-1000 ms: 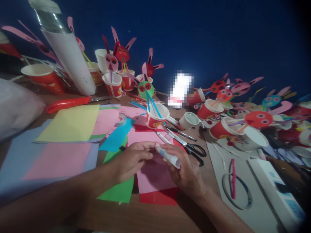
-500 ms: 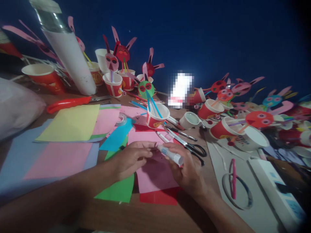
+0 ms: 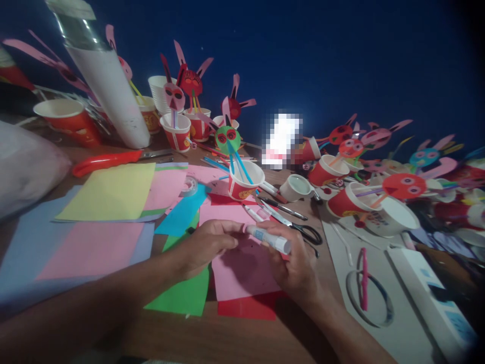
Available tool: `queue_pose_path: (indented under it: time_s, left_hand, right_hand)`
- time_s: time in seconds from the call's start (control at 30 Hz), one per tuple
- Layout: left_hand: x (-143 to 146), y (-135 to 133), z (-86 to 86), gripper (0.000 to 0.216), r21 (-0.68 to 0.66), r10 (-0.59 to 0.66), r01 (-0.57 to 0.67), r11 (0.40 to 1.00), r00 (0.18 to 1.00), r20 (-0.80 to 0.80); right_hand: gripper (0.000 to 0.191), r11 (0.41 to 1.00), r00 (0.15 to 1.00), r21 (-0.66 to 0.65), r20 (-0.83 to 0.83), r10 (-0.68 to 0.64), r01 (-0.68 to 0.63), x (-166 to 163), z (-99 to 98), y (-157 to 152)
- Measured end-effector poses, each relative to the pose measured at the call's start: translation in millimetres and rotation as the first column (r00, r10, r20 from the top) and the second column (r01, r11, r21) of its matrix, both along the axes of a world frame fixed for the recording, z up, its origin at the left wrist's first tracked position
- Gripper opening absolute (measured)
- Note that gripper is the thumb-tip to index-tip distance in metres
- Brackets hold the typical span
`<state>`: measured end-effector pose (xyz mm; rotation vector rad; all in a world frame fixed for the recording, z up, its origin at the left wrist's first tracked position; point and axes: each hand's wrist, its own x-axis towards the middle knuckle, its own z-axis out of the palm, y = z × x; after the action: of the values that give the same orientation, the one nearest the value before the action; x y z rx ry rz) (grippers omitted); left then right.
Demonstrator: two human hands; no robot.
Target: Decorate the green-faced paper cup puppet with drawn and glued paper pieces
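My right hand (image 3: 293, 258) is wrapped round a white glue stick (image 3: 270, 239), tilted with its tip toward my left hand (image 3: 206, 247). My left fingers are pinched on a small pink piece (image 3: 245, 227), mostly hidden, which meets the tip of the glue stick. Below both hands lies a pink paper sheet (image 3: 242, 280), with a red sheet (image 3: 246, 310) under it and green paper (image 3: 185, 298) to its left. Just beyond my right hand rest black-handled scissors (image 3: 308, 233) and a black pen (image 3: 284, 208).
A paper cup (image 3: 246, 188) bearing a green rabbit face (image 3: 227, 140) stands ahead. Yellow paper (image 3: 106, 194), a red cutter (image 3: 108, 163) and a white bottle (image 3: 109, 91) are left. More cups with paper faces, a tape ring (image 3: 369, 298) and a power strip (image 3: 428, 298) are right.
My right hand has shifted slightly to the right, and the glue stick now lies a little flatter. Its tip stays beside the left fingertips. The things on the table have not moved.
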<state>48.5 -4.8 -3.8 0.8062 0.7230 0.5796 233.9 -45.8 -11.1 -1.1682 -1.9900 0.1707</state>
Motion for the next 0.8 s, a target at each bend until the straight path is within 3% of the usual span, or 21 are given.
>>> queue_pose_path:
  time_s: [0.47, 0.8]
  left_hand:
    - [-2, -1, -0.7, 0.035, 0.307, -0.063, 0.133, 0.943, 0.972, -0.226]
    - [1, -3, -0.7, 0.036, 0.311, -0.071, 0.126, 0.942, 0.98, -0.184]
  right_hand:
    - [0.022, 1.0, 0.998, -0.022, -0.055, -0.006, 0.005, -2, 2.8, -1]
    - [0.019, 1.0, 1.0, -0.013, -0.007, 0.012, -0.012, -5, 10.9, -1]
